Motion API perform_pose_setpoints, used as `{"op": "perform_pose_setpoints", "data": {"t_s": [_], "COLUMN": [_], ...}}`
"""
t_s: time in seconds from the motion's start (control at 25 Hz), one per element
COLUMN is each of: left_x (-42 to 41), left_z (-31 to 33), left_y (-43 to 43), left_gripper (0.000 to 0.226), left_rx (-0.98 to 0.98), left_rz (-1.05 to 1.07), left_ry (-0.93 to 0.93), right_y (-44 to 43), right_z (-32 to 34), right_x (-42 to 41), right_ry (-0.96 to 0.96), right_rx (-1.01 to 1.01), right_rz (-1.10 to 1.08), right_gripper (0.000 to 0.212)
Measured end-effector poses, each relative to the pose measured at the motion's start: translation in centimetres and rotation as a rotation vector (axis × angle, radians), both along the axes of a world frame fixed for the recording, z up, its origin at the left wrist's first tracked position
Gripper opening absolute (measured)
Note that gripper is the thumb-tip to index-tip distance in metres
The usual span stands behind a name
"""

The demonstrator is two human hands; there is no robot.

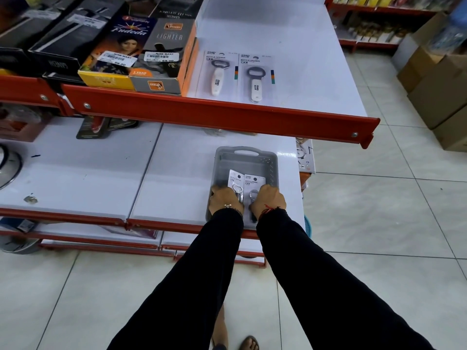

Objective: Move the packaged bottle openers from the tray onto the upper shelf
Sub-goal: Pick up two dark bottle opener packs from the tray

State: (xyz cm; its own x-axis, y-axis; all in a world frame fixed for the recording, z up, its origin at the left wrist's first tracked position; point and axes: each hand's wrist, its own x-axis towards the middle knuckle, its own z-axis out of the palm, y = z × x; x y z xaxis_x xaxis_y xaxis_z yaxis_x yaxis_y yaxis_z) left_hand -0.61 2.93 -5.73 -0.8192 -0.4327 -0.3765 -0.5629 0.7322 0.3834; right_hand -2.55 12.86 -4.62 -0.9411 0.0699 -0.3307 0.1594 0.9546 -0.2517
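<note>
Hands, left (222, 201) and right (268, 202), each grasp a carded white opener (236, 181) in the grey tray (246, 155); two more lie on the shelf (290, 72).

We see two packaged bottle openers lying flat and side by side on the white upper shelf (290, 59), just behind its red front rail: the left shelf opener (217, 73) and the right shelf opener (256, 77), each a white-handled tool with a metal head on a pale card printed "BOTTLE OPENER", handles toward us. Below, a grey plastic tray (246, 154) with a handle slot sits near the right end of the lower shelf. In it two more carded openers, the left tray opener (235, 180) and the right tray opener (253, 181), lie side by side, lower halves hidden.
</note>
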Motion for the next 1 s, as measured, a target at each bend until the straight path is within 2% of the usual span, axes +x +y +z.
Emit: {"op": "perform_pose_setpoints", "data": {"t_s": [0.16,0.36,0.44,0.56,0.8,0.88,1.0], "left_x": [-0.2,0.6,0.8,1.4,4.1,5.1,7.5], "left_z": [0.7,1.7,2.3,3.5,5.5,6.7,8.6], "left_y": [-1.4,-2.6,-3.2,-4.1,-4.5,-4.1,-3.2], "left_gripper": [0.030,0.029,0.026,0.011,0.028,0.031,0.033], "left_rx": [0.168,0.230,0.245,0.286,0.367,0.407,0.464], "left_rz": [0.097,0.133,0.144,0.163,0.224,0.244,0.268], "left_ry": [-0.024,-0.005,0.011,0.023,0.120,0.140,0.158], "right_y": [-0.1,0.1,0.5,1.4,4.5,5.4,6.9], "right_z": [0.3,1.3,1.7,2.0,3.2,4.2,6.0], "right_x": [0.3,0.6,0.4,0.1,2.4,3.9,6.2], "right_ry": [-0.003,-0.025,-0.049,-0.077,-0.316,-0.341,-0.346], "right_rx": [-0.026,-0.132,-0.243,-0.461,-1.085,-1.183,-1.249], "right_rz": [-0.033,-0.101,-0.169,-0.270,-0.483,-0.489,-0.485], "right_gripper": [0.035,0.038,0.034,0.036,0.014,0.003,0.013]}}
